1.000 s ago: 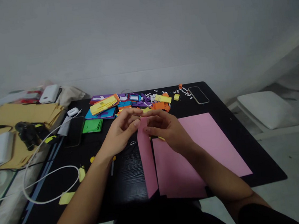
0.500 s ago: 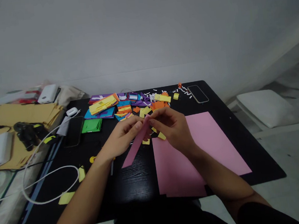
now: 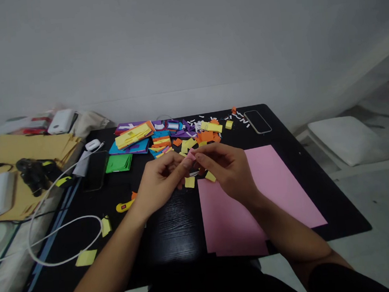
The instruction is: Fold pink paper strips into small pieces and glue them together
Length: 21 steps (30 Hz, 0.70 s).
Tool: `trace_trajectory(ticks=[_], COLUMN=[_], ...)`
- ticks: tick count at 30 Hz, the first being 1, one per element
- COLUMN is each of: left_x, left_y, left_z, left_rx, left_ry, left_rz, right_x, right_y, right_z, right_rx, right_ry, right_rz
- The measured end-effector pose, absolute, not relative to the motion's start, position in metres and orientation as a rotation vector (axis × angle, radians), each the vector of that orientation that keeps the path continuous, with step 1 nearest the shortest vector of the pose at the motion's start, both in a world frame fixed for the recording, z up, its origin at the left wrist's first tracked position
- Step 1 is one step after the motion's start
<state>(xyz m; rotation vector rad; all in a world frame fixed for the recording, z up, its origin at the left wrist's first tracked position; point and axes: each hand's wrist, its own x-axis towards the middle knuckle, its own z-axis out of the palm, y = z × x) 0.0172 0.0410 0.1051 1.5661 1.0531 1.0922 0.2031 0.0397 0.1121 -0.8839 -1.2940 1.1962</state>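
A pink paper strip [image 3: 190, 154] is pinched between both hands above the middle of the table; only a short bit of it shows. My left hand [image 3: 165, 175] closes on its left part, thumb on top. My right hand [image 3: 226, 166] grips the other side between thumb and forefinger. Beneath my right wrist lie pink paper sheets [image 3: 232, 216], partly covered by that forearm. Yellow paper scraps [image 3: 189, 182] lie just under my fingers, with orange paper pieces [image 3: 209, 137] a little beyond.
A yellow cutter [image 3: 124, 206] lies beside my left forearm. Green folded papers [image 3: 119, 163], yellow strips [image 3: 134, 135] and purple scraps [image 3: 188, 129] cover the far side. One phone [image 3: 258, 122] is at the back right, another [image 3: 95, 171] at the left. A white cable [image 3: 34, 235] loops there.
The pink strip's long tail, which hung toward me on the left, no longer shows; just a short piece is visible between my fingers. My left hand has turned slightly.
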Motion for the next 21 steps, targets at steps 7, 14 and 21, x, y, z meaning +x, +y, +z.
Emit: trace_trajectory(ticks=[7, 14, 21], left_x=[0.017, 0.007, 0.009], left_y=[0.039, 0.039, 0.039], left_z=[0.109, 0.117, 0.116], left_rx=[1.749, 1.771, 1.711], left_ry=[1.157, 1.060, 1.112], left_rz=[1.089, 0.952, 0.949], right_x=[0.203, 0.209, 0.211], right_y=[0.039, 0.043, 0.043], right_z=[0.113, 0.114, 0.115], right_rx=[-0.875, -0.894, -0.923], right_ry=[-1.264, -1.292, -1.321], right_rz=[1.229, 1.175, 1.157])
